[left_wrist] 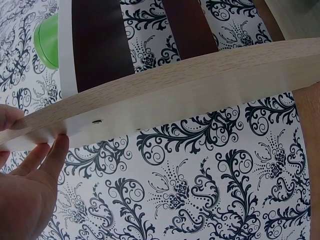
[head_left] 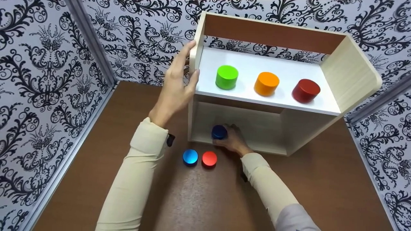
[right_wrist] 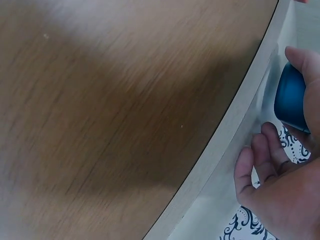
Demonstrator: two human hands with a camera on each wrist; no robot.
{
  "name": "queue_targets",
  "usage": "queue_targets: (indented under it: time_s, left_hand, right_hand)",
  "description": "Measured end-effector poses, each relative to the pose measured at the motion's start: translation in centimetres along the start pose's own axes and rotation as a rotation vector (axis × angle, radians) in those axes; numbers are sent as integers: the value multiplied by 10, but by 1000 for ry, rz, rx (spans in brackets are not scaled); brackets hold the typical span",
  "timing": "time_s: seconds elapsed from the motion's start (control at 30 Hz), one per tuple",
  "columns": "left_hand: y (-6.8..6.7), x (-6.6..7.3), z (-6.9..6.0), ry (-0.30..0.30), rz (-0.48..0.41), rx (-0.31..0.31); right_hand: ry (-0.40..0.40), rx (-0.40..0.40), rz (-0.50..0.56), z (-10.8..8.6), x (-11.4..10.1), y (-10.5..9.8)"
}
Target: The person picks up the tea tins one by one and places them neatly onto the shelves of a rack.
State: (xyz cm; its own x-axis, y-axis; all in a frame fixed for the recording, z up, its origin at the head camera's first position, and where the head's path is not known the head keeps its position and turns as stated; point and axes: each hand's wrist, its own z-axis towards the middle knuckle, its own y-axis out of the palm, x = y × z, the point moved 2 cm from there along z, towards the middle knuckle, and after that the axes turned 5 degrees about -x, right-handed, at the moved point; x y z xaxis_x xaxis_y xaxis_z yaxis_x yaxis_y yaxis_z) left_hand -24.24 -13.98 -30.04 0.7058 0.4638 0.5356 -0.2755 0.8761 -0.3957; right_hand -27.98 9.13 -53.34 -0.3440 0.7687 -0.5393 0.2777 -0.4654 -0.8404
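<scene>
My left hand point(head_left: 176, 84) grips the left side panel point(left_wrist: 165, 82) of a small wooden shelf unit, thumb on one face and fingers on the other. In the lower compartment my right hand point(head_left: 235, 138) holds a dark blue cylinder point(head_left: 219, 132) between thumb and fingers, close to the front left. The right wrist view shows that blue cylinder point(right_wrist: 291, 99) tilted, with the lower fingers curled apart from it. On the white upper shelf point(head_left: 247, 59) stand a green cylinder point(head_left: 227, 77), an orange cylinder point(head_left: 266, 84) and a dark red cylinder point(head_left: 306, 91), in a row.
A light blue cylinder point(head_left: 190, 157) and a red cylinder point(head_left: 209, 159) stand side by side on the brown wooden table point(head_left: 192, 199), before the unit's front left corner. Patterned panels point(head_left: 48, 106) in metal frames enclose the table at the back and both sides.
</scene>
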Motion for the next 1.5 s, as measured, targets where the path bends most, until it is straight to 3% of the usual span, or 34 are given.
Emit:
queue_targets:
  time_s: [0.7, 1.03, 1.5]
  left_hand:
    - [0, 1, 0, 0, -6, 0]
    - [1, 1, 0, -2, -25, -4]
    - [1, 1, 0, -18, -44, -3]
  right_hand:
    - [-11, 47, -30, 4, 0, 4]
    - [47, 16, -33, 1, -2, 5]
    - [55, 42, -52, -2, -2, 5]
